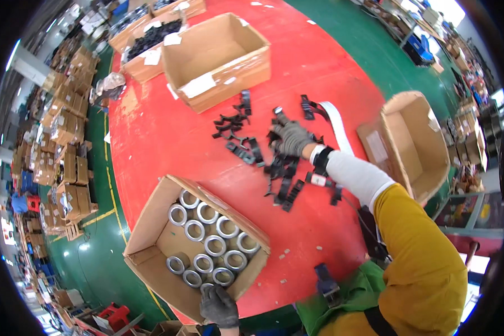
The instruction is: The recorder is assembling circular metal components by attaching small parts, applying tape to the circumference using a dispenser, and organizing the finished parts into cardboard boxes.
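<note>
My gloved right hand reaches over the middle of the red table, fingers curled around a black plastic clamp, mostly hidden under the glove. Similar black plastic clamps lie loosely just below this hand, and more clamps are scattered to its left. At the near corner of a cardboard box, my gloved left hand has its fingertips closed at a silvery metal ring, partly covered by them. Several more metal rings stand on the bottom of that box, arranged in loose rows.
A large cardboard box sits at the back, beside a box of black parts. On the right edge stands another carton, with a white strip near it. A label device lies under my right forearm. Small scraps dot the red table.
</note>
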Tool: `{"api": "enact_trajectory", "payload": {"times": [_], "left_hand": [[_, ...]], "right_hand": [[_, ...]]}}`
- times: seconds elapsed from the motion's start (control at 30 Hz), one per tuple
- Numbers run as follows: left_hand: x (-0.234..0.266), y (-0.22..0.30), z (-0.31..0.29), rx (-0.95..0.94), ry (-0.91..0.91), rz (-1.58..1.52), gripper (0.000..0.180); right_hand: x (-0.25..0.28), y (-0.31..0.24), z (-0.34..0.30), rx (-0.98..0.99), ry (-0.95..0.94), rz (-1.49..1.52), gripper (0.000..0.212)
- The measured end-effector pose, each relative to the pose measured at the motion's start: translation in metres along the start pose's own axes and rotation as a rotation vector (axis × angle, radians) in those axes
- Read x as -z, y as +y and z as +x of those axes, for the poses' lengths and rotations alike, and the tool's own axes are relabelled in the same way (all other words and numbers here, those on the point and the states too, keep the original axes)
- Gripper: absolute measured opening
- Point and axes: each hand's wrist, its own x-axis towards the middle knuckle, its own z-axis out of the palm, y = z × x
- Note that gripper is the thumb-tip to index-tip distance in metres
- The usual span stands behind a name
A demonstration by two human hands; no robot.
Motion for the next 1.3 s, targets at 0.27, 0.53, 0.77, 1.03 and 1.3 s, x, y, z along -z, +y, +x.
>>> {"api": "enact_trajectory", "payload": {"times": [0.27,0.53,0.77,1.03,1.3], "left_hand": [[0.003,0.003,-0.004,0.048,-0.024,0.03,0.029],[-0.001,0.003,-0.003,0.026,-0.01,-0.106,0.026],[0.005,-0.003,-0.006,-0.006,-0.055,-0.019,0.025],[0.007,0.004,0.003,-0.015,-0.033,-0.049,0.022],[0.015,0.004,-0.003,-0.004,0.025,-0.059,0.013]], "right_hand": [[0.036,0.017,-0.085,0.146,-0.186,0.042,0.056],[0.054,0.086,0.012,-0.315,-0.085,-0.13,0.079],[0.023,0.015,-0.059,0.051,-0.336,-0.03,0.051],[0.029,-0.023,0.054,0.145,0.016,-0.009,0.038],[0.002,-0.086,0.102,0.07,-0.132,-0.174,0.064]]}}
